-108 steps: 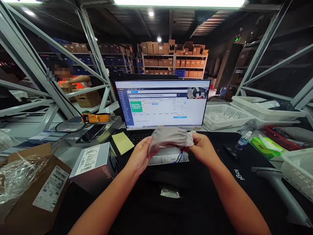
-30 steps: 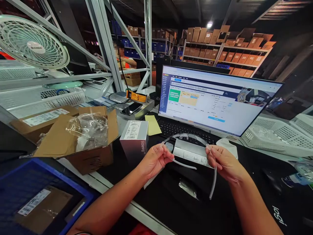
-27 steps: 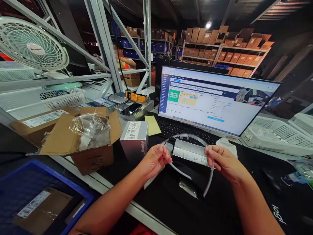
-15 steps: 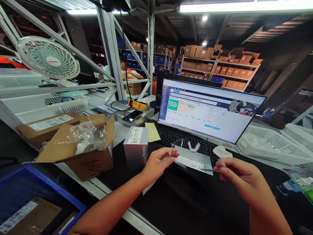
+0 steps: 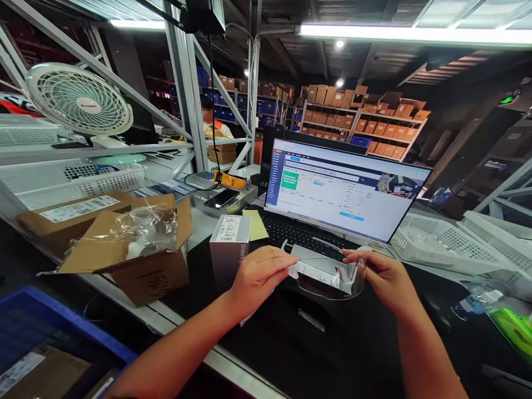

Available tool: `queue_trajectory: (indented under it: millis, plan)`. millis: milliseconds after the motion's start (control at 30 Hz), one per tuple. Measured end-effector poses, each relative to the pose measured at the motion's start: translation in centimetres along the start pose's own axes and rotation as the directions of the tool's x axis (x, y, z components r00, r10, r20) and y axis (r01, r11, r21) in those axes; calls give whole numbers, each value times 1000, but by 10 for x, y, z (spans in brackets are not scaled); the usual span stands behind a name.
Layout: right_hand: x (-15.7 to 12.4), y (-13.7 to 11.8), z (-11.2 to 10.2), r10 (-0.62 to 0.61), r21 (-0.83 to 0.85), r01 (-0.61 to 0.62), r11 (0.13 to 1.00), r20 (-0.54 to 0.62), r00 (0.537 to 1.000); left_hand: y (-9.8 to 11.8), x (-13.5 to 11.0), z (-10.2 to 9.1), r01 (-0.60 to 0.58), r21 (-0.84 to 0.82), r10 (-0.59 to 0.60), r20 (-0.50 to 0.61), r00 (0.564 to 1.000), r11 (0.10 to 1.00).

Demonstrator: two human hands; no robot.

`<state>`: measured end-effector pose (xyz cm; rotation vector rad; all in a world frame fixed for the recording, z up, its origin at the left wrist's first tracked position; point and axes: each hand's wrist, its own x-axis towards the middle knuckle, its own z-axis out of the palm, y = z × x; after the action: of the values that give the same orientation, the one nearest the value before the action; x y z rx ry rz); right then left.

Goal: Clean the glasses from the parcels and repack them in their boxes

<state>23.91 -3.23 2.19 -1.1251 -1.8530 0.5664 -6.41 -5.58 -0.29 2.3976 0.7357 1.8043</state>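
My left hand (image 5: pixel 260 274) pinches one side of a clear, see-through piece that looks like safety glasses (image 5: pixel 328 292), with a thin curved edge and pale side arms. Its other side is between the fingers of my right hand (image 5: pixel 383 278). The piece spans the gap between both hands, above the black desk surface (image 5: pixel 332 354). Behind it, partly seen through it, lies a flat silver box (image 5: pixel 316 256) with a white label, in front of the keyboard (image 5: pixel 282 233). Left of my left hand stands a silver-grey carton (image 5: pixel 230 244) with a barcode label.
An open cardboard box (image 5: pixel 152 271) with clear plastic wrap stands at left, above a blue crate (image 5: pixel 103 332). Behind the keyboard is a lit monitor (image 5: pixel 332 194). At right are a white perforated basket (image 5: pixel 440 244), a bottle (image 5: pixel 477 303) and a green packet (image 5: pixel 513 330).
My right hand has moved left and taken hold of the right side of the clear glasses. The glasses are now lower and level between both hands. The view has shifted slightly.
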Motion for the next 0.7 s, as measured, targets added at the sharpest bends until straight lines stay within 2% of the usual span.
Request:
queue_trajectory:
  millis: [300, 533, 633, 700]
  plan:
    - [2, -4, 2, 39, 47, -42, 998, 70, 997, -1, -5, 0, 21, 17, -21, 7, 1000, 1000]
    - [2, 9, -3, 56, 12, -57, 998, 38, 998, -6, -7, 12, 0, -31, 0, -4, 1000, 1000]
    - [-1, 17, -10, 53, -59, -53, 997, -4, 999, -7, -9, 21, 144, -31, -143, 28, 989, 989]
    - [-1, 23, -16, 25, -177, -36, 984, -66, 998, -8, -11, 27, 320, -11, -319, 44, 947, 947]
